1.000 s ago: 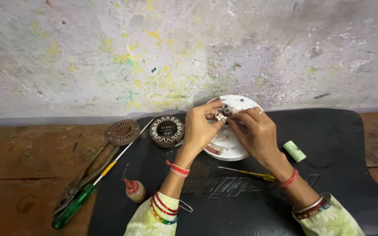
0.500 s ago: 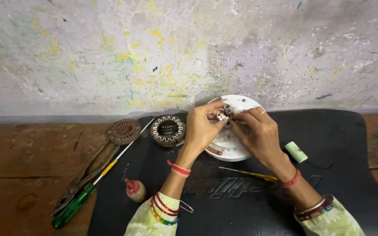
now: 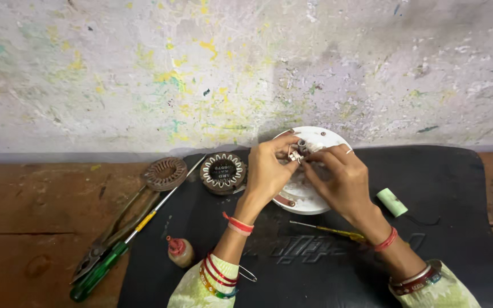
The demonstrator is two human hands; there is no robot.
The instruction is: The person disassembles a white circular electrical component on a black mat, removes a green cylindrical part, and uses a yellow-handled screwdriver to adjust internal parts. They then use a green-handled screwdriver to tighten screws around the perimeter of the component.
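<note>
While both wrists rise from the near edge of the black rubber mat (image 3: 446,188), a small glue bottle with a red cap (image 3: 178,251) stands left of the left forearm, and a yellow-handled screwdriver (image 3: 329,230) lies under the right wrist. Just right of the right hand (image 3: 343,182) lies a pale green cylinder (image 3: 392,202). Both hands meet above a round white housing (image 3: 315,197); the left hand (image 3: 266,171) and the right pinch a small metal part (image 3: 296,153) between their fingertips. Left of the left hand sits a wound stator (image 3: 223,172), then a rusty stator core (image 3: 165,173), with pliers (image 3: 112,234) and a green-handled screwdriver (image 3: 121,248) beyond on the wooden surface (image 3: 29,217).
</note>
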